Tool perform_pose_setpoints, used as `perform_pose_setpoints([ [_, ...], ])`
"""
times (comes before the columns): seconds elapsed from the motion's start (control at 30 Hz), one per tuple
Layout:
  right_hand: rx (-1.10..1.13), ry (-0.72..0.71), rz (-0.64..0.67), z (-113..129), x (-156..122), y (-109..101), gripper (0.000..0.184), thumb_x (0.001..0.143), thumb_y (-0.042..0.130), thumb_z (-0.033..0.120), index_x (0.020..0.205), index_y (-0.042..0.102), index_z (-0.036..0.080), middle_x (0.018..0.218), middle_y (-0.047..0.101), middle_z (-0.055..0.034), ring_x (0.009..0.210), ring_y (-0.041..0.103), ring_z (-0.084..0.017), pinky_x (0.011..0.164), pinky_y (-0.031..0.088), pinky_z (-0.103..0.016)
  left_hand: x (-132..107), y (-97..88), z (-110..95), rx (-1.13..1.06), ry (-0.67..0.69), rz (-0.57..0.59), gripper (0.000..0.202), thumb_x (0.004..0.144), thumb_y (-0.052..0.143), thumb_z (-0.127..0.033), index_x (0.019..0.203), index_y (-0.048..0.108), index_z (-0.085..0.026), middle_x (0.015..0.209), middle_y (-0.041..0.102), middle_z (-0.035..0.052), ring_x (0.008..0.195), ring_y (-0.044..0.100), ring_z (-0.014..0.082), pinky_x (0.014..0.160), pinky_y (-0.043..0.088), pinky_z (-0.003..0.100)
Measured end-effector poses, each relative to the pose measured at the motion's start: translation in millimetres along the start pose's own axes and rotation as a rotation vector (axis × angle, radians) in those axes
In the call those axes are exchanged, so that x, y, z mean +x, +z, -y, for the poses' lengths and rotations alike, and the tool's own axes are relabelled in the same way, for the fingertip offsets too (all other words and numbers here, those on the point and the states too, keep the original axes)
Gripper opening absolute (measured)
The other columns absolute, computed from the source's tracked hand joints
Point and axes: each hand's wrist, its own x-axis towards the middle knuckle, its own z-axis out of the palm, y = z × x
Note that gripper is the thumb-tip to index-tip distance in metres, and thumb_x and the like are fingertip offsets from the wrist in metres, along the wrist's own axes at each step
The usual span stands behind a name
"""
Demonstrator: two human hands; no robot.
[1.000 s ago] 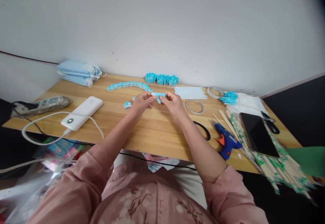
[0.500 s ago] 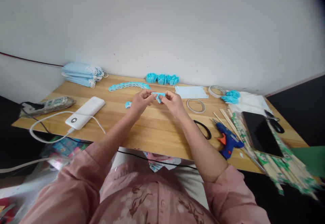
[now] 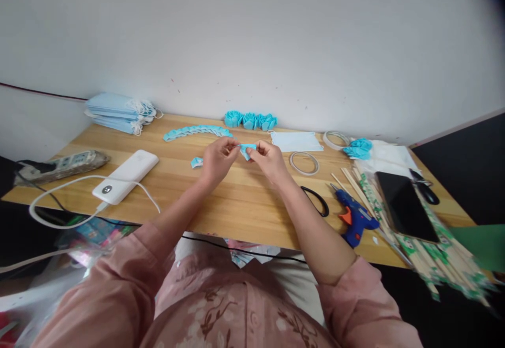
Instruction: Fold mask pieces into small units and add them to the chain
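Observation:
Both my hands meet over the middle of the wooden table [image 3: 236, 206]. My left hand [image 3: 218, 157] and my right hand [image 3: 268, 160] pinch the two ends of a small light-blue folded fabric piece [image 3: 248, 149], holding it just above the tabletop. Another small blue scrap [image 3: 196, 162] lies left of my left hand. Behind the hands a curved strip of folded blue pieces [image 3: 197, 131] lies on the table, and three blue fabric rosettes [image 3: 250, 121] sit against the wall.
A stack of blue face masks [image 3: 118, 112] sits far left, with a white power bank [image 3: 126, 176] and cable and a power strip [image 3: 63, 165]. To the right: a flat mask [image 3: 295, 141], tape rings [image 3: 303, 163], black scissors [image 3: 315, 201], a blue glue gun [image 3: 355, 217], wooden sticks [image 3: 414, 243], a phone [image 3: 406, 206].
My fingers have shifted slightly on the blue piece, which now looks more folded into a point. The view has drifted a little; the hands stay in the same place.

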Motion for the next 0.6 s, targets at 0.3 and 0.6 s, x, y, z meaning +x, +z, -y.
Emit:
perform_pose_setpoints([
  [0.3,0.015,-0.008,-0.004,1.2,0.3,-0.5,0.022,0.079,0.064,0.039,0.067,0.056,0.021,0.062,0.060,0.0027,0.060,0.054,-0.012,0.060,0.040,-0.026,0.5,-1.5,7.8,-0.161,-0.066,0.106,0.032,0.077,0.067,-0.034,0.105,0.065,-0.018,0.093,0.068,0.0057,0.082,0.061,0.0150,0.072,0.047,0.025],
  [0.6,-0.046,0.000,0.001,6.9,-2.6,1.6,0.020,0.078,0.062,0.036,0.066,0.055,0.021,0.060,0.058,0.0034,0.058,0.049,-0.011,0.057,0.036,-0.026,5.0,3.6,20.2,-0.185,-0.109,0.097,0.017,0.075,0.067,-0.034,0.075,0.062,-0.018,0.066,0.058,-0.0021,0.062,0.051,0.0105,0.061,0.039,0.023],
])
